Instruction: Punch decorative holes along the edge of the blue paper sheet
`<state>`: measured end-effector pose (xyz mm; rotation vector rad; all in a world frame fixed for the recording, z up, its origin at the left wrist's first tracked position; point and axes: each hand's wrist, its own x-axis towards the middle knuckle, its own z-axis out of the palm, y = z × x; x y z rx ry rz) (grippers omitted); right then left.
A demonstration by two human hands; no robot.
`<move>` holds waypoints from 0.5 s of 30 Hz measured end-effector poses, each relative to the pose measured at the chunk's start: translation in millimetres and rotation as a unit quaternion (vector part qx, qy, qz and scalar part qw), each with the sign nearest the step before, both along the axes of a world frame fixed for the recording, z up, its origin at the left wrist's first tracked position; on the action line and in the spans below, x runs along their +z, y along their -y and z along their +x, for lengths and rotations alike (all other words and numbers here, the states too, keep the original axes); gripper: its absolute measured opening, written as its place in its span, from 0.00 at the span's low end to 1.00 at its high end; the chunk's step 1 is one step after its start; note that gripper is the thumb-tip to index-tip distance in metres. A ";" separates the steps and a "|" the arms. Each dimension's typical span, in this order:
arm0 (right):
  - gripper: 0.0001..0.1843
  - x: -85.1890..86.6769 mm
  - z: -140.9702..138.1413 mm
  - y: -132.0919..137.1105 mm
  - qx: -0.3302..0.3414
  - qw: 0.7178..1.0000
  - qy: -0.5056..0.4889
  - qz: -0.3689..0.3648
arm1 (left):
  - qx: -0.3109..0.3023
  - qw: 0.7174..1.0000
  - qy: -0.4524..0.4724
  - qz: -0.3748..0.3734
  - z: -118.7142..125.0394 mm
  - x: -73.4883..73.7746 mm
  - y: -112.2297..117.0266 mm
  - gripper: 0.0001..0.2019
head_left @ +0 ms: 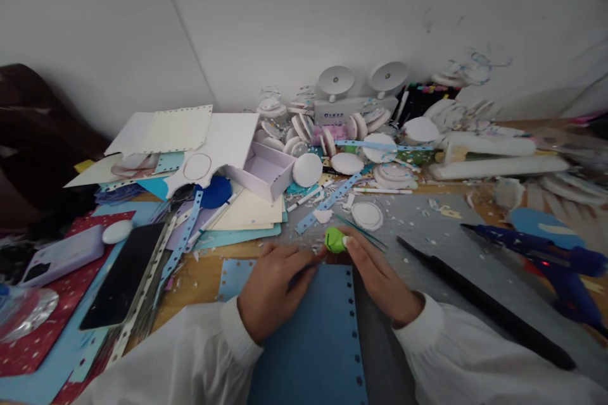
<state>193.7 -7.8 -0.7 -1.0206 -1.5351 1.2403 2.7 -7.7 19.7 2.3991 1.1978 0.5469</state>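
Observation:
A sheet of blue paper (308,335) with small shaped holes along its edges lies in front of me. My left hand (277,288) is closed at its top edge, gripping the paper, with the fingertips partly hidden. At the same edge, my right hand (375,269) is shut on a small lime-green craft punch (335,240). The punch sits at the top of the sheet, close to my left fingertips. Just beyond it are thin dark-green tweezers (363,231) and a white disc with a drawn ring (367,216).
On the right lie a black pointed tool (484,300) and a blue glue gun (546,262) with a red light. A dark phone (124,275) and a lilac phone (64,256) lie left. Behind are a lilac box (263,171), white discs (307,169) and paper scraps.

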 end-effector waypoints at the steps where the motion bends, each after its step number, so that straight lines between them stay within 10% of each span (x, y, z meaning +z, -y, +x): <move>1: 0.17 0.2 -0.2 0.4 0.003 1.000 -0.008 -0.009 | 0.002 1.000 0.011 -0.002 0.0 -1.5 -0.1 0.07; 15: 0.17 -5.0 -1.6 -0.2 0.047 0.976 -0.154 -0.146 | 0.067 0.989 0.113 -0.062 -0.9 -14.6 -0.2 0.10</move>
